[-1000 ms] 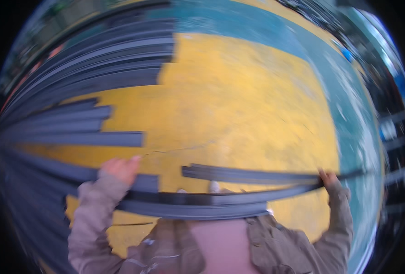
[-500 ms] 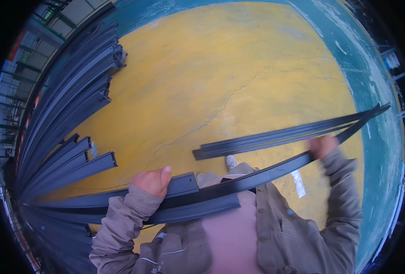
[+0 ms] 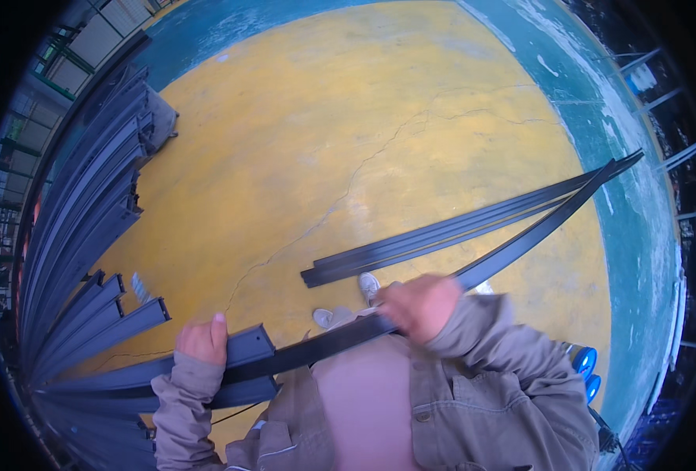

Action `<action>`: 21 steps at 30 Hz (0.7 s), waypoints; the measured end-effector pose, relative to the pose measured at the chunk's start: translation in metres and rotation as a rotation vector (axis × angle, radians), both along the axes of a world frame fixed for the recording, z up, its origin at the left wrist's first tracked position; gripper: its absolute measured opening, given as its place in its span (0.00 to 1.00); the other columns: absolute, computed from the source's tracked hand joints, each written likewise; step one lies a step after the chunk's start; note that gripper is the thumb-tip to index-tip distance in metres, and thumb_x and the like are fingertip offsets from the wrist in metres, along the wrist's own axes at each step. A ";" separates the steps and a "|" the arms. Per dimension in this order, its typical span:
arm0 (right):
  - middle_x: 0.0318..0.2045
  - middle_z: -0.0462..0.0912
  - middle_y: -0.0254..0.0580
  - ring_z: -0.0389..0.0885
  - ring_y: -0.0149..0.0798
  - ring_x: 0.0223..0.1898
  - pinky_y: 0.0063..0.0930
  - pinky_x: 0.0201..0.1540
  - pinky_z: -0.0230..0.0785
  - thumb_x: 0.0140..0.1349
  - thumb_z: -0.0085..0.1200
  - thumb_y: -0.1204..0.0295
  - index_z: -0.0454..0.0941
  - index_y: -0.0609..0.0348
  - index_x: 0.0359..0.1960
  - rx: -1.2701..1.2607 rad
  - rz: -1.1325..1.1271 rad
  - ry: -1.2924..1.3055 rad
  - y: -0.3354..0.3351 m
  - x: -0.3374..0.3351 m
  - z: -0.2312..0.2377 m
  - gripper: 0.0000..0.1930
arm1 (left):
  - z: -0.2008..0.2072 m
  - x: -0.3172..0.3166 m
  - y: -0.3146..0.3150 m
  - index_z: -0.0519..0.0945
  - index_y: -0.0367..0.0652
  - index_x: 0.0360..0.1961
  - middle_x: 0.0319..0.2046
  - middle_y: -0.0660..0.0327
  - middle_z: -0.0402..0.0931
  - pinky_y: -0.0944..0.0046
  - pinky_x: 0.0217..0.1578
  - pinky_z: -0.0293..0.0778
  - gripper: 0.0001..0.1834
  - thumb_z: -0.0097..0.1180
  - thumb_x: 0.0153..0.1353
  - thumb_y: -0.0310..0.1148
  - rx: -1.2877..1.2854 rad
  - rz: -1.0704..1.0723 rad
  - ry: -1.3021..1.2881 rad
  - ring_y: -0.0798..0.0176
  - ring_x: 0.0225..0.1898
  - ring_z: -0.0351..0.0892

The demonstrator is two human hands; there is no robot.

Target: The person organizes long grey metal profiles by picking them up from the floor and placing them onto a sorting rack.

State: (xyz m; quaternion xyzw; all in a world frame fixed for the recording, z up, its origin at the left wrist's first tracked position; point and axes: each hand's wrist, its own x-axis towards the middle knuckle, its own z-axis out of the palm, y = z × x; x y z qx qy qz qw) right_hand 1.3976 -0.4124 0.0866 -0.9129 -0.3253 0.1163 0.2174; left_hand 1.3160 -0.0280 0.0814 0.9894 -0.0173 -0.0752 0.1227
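A long dark grey strip (image 3: 489, 263) runs from the stack on the left, across my body, to the far right, bowing slightly. My right hand (image 3: 420, 304), a little blurred, is closed round it in front of my chest. My left hand (image 3: 200, 341) grips the end part of a grey channel profile (image 3: 247, 345), thumb up; its fingers are partly hidden behind the sleeve and profile. Another grey profile (image 3: 246, 392) lies just below. Beyond the right hand, a pair of long profiles (image 3: 411, 239) rests on the floor, their far ends meeting the strip's end.
Many grey profiles (image 3: 89, 180) are piled along the left, with shorter-looking ends (image 3: 140, 314) jutting toward me. My shoes (image 3: 369, 286) stand on the yellow floor (image 3: 348, 118), bordered by a green band (image 3: 639, 235). Blue round containers (image 3: 584, 361) are by my right elbow.
My right hand has slid leftward along the strip, from well out on the right to in front of my chest. My left hand keeps its grip. The view has turned slightly right.
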 end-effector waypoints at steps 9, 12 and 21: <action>0.16 0.78 0.52 0.80 0.50 0.21 0.42 0.24 0.69 0.66 0.47 0.56 0.81 0.59 0.20 -0.327 -0.633 -0.335 -0.222 0.050 -0.016 0.23 | 0.010 0.007 -0.025 0.77 0.38 0.14 0.15 0.43 0.72 0.43 0.27 0.68 0.25 0.45 0.67 0.38 -0.006 0.065 0.016 0.36 0.20 0.72; 0.19 0.78 0.45 0.79 0.45 0.22 0.40 0.24 0.70 0.53 0.56 0.65 0.80 0.48 0.36 -0.401 -0.179 0.008 -0.023 0.005 -0.009 0.09 | 0.000 0.007 -0.025 0.77 0.39 0.13 0.14 0.43 0.71 0.43 0.27 0.68 0.25 0.45 0.67 0.39 0.070 0.025 -0.091 0.36 0.20 0.72; 0.18 0.77 0.45 0.77 0.45 0.20 0.38 0.25 0.68 0.63 0.50 0.57 0.78 0.56 0.26 -0.411 -0.505 -0.100 -0.291 0.064 -0.068 0.16 | -0.001 0.000 -0.009 0.77 0.40 0.21 0.16 0.47 0.73 0.44 0.26 0.70 0.20 0.45 0.68 0.38 0.009 -0.253 -0.211 0.40 0.21 0.74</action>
